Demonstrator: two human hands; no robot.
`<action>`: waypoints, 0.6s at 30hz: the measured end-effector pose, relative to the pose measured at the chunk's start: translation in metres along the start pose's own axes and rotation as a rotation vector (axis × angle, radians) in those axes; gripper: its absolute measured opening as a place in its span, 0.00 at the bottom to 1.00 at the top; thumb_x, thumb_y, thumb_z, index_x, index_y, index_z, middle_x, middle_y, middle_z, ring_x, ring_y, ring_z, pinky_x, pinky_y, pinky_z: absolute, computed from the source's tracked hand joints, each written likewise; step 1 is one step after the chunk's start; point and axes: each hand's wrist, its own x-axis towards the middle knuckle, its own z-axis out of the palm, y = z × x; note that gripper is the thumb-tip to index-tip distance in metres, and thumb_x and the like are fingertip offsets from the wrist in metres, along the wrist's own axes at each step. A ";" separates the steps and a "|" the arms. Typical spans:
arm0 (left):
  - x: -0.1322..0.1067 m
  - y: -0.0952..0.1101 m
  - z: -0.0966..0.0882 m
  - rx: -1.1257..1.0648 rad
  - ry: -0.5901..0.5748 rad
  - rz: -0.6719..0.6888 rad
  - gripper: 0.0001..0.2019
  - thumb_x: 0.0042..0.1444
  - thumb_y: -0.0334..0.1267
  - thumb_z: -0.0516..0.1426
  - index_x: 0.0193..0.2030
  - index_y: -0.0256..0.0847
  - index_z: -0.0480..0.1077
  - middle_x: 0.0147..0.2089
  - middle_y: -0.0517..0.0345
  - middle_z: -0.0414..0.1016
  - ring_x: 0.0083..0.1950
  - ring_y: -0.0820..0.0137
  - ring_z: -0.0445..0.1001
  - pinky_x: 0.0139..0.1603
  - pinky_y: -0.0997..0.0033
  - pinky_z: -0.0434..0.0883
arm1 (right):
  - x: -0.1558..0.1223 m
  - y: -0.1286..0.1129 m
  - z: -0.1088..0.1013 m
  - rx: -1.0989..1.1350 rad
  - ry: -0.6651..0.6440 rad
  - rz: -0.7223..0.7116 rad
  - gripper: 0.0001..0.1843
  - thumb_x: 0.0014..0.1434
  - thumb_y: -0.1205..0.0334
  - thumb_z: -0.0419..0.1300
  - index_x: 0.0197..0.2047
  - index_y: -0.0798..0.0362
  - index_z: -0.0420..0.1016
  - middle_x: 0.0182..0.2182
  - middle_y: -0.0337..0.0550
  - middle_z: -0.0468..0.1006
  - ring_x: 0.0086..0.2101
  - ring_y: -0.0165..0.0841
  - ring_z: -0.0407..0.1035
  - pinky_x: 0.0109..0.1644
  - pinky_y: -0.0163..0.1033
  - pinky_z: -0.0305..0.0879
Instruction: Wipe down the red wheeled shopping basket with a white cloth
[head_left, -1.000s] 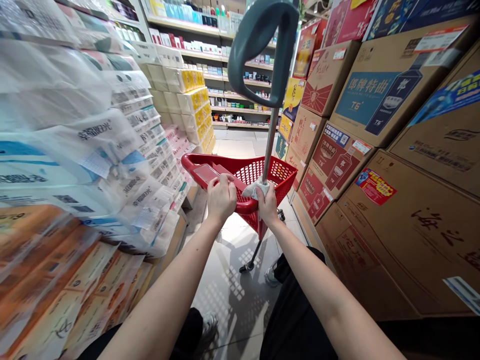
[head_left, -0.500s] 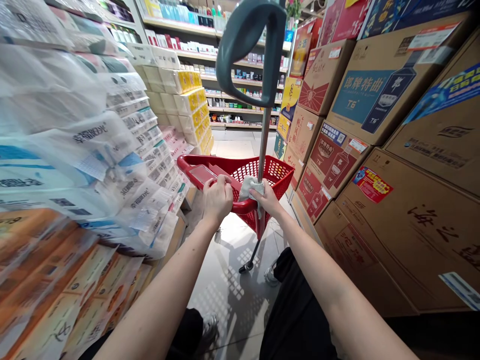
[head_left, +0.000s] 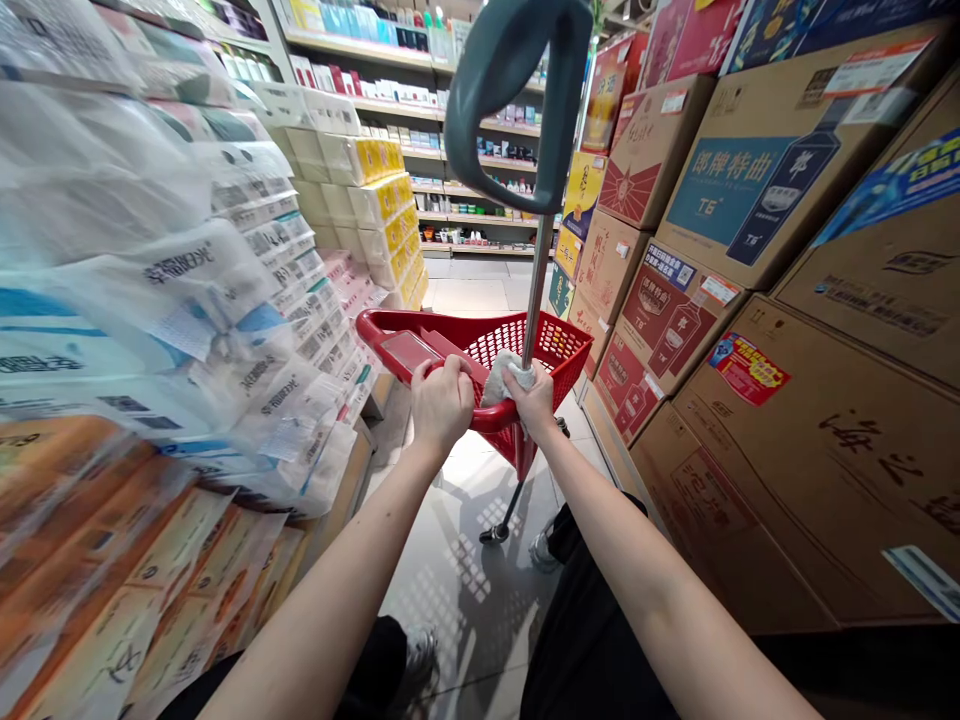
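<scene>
Left grip (head_left: pixel 442 402) clasps the red basket rim (head_left: pixel 493 417), likely to steady it; right grip (head_left: pixel 534 400) holds cloth (head_left: pixel 496 383) against the pole (head_left: pixel 538 285).

Black trousers (head_left: pixel 577 640), grey-white shoes (head_left: pixel 421 655); forearms (head_left: pixel 375 535), hands (head_left: pixel 442 402) bare.

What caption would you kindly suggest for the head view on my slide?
Left hand grips a red basket; right hand holds a pale cloth against a metal pole.
</scene>
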 end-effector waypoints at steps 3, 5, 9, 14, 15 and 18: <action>-0.001 0.012 0.002 0.052 -0.023 -0.008 0.13 0.62 0.34 0.42 0.37 0.42 0.67 0.33 0.56 0.77 0.39 0.64 0.74 0.64 0.56 0.56 | 0.008 0.006 -0.007 0.060 -0.041 0.007 0.20 0.56 0.45 0.62 0.41 0.53 0.73 0.35 0.41 0.78 0.34 0.32 0.71 0.41 0.37 0.68; -0.002 0.022 0.004 0.086 -0.034 -0.003 0.13 0.62 0.34 0.43 0.35 0.42 0.67 0.33 0.56 0.77 0.39 0.64 0.73 0.64 0.54 0.55 | 0.013 0.009 -0.016 0.130 -0.074 0.019 0.21 0.56 0.45 0.63 0.42 0.54 0.74 0.36 0.42 0.79 0.34 0.32 0.71 0.41 0.37 0.68; -0.006 0.033 0.007 0.120 -0.076 0.109 0.15 0.63 0.35 0.44 0.33 0.42 0.69 0.34 0.55 0.77 0.40 0.63 0.73 0.63 0.51 0.54 | 0.025 0.010 -0.035 0.263 -0.179 0.072 0.21 0.51 0.47 0.67 0.41 0.55 0.76 0.36 0.43 0.80 0.35 0.33 0.73 0.42 0.37 0.70; -0.003 0.012 0.000 0.218 -0.184 0.368 0.18 0.67 0.42 0.43 0.40 0.41 0.73 0.42 0.50 0.77 0.48 0.60 0.72 0.62 0.53 0.58 | 0.038 0.007 -0.044 0.359 -0.269 0.220 0.26 0.44 0.47 0.71 0.42 0.55 0.78 0.36 0.43 0.82 0.35 0.33 0.74 0.42 0.38 0.71; 0.001 0.004 -0.002 0.223 -0.202 0.390 0.19 0.67 0.43 0.43 0.42 0.41 0.73 0.46 0.49 0.76 0.51 0.60 0.71 0.62 0.54 0.58 | 0.039 0.007 -0.044 0.376 -0.262 0.240 0.26 0.43 0.47 0.71 0.41 0.55 0.78 0.36 0.42 0.82 0.34 0.33 0.74 0.42 0.38 0.71; 0.015 -0.027 -0.011 0.231 -0.197 0.314 0.21 0.68 0.46 0.42 0.54 0.42 0.71 0.60 0.48 0.71 0.65 0.58 0.63 0.66 0.53 0.55 | 0.042 0.003 -0.043 0.416 -0.238 0.288 0.25 0.41 0.47 0.73 0.39 0.55 0.79 0.33 0.41 0.81 0.32 0.32 0.74 0.40 0.38 0.71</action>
